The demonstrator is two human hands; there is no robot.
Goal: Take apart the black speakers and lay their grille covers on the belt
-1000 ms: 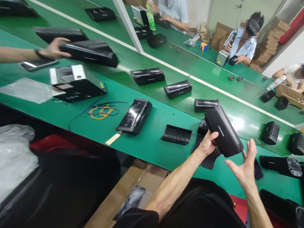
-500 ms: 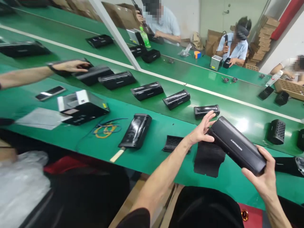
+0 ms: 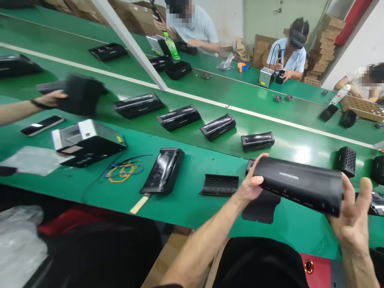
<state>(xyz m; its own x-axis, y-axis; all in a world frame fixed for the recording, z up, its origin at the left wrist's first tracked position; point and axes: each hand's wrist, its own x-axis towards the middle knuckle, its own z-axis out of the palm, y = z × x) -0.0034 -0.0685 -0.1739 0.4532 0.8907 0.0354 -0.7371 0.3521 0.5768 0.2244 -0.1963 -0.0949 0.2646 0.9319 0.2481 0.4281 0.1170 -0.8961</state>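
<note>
A black speaker housing [image 3: 300, 185] with pale lettering on its curved face is held between my two hands above the green bench. My left hand [image 3: 253, 183] grips its left end, thumb at the front and fingers behind. At the other end, my right hand [image 3: 354, 218] has its palm and fingers against the end face, one finger raised off it. Below the housing lies a dark flat sheet [image 3: 261, 210], partly covered by it. To the left rests a perforated black grille panel [image 3: 220, 185], and farther left a glossy black housing [image 3: 163, 170] with a pale strip [image 3: 139, 204] under its end.
Several black housings [image 3: 178, 117] line the green conveyor belt [image 3: 210, 96]. A boxy silver-and-black device [image 3: 90, 140], coiled yellow and blue cables [image 3: 124, 172] and a phone [image 3: 42, 125] lie to the left. A co-worker's hand [image 3: 52, 100] holds a blurred black piece. Other people sit across.
My hands have turned the housing from a steep slant to nearly level, and its lower side now shows more. The co-worker at left has lifted a black piece off the belt.
</note>
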